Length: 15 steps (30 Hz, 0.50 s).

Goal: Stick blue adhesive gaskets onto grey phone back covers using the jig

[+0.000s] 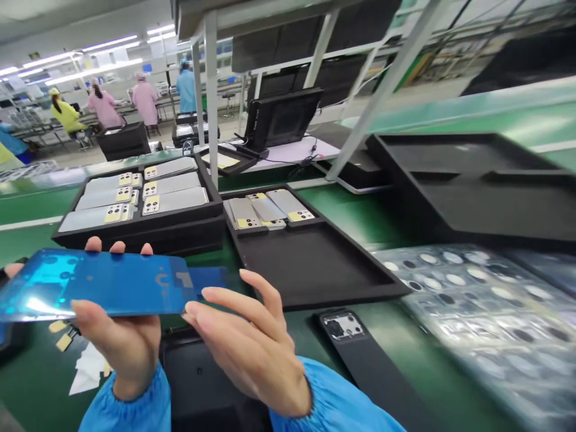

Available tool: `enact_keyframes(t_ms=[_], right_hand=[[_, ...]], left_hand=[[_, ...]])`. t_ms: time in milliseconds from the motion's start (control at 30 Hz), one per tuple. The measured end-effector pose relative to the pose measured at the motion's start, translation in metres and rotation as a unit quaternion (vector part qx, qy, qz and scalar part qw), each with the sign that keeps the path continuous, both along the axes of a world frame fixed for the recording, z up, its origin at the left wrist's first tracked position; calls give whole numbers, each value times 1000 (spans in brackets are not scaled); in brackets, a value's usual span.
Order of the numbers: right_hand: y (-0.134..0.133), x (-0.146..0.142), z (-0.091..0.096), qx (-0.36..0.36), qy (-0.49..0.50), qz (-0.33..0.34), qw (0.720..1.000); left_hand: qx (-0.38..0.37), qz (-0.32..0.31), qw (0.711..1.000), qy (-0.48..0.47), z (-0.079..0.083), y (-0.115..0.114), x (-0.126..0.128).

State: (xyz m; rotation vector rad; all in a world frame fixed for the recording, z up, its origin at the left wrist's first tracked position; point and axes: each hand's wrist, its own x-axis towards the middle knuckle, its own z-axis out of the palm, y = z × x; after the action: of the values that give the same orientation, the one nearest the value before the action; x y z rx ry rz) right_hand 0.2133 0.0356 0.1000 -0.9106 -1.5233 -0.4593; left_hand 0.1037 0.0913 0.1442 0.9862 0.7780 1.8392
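Observation:
My left hand point(121, 342) grips a phone back panel point(121, 285) covered in glossy blue film, thumb on the near edge and fingertips over the far edge. Camera cutouts show through at its left end. A darker blue film tab point(211, 279) juts from the right end. There, my right hand point(256, 345) pinches the near corner of the film between thumb and index finger, its other fingers spread. Below both hands lies a black tray point(202, 372). A dark phone-shaped part with a camera plate point(344, 326) lies right of my right hand.
A deep black tray point(193, 216) and a shallower one point(324, 264) hold silvery back panels. Further right are a large black tray point(450, 234) and clear blister sheets point(486, 324). A metal post point(210, 102) rises behind. White paper scraps point(87, 369) lie at left; people sit in the background.

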Motion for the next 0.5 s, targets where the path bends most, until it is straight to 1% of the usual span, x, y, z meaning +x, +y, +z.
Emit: enact_keyframes(t_ms=[67, 133, 200, 233, 300, 333, 367, 433, 500], right_hand=[[4, -2, -1, 1, 7, -6, 1000], [9, -2, 0, 1, 29, -9, 1000], [12, -1, 2, 5, 74, -2, 997], [13, 0, 3, 9, 103, 7, 995], [14, 2, 5, 11, 163, 31, 986], [14, 3, 6, 8, 188, 42, 981], [14, 5, 6, -3, 206, 52, 977], [14, 7, 8, -48, 229, 63, 970], [15, 9, 10, -105, 261, 68, 957]], left_hand=[[45, 13, 999, -22, 8, 5, -8], [48, 2, 998, -47, 13, 12, -18], [19, -19, 998, -65, 17, 20, -26], [-7, -42, 997, -65, 19, 23, -30], [-80, -118, 988, -53, 20, 26, -33], [-126, -168, 977, -43, 19, 26, -32], [-173, -222, 959, -33, 17, 24, -31], [-245, -325, 913, -8, 9, 19, -26], [-291, -411, 864, 29, -1, 13, -21]])
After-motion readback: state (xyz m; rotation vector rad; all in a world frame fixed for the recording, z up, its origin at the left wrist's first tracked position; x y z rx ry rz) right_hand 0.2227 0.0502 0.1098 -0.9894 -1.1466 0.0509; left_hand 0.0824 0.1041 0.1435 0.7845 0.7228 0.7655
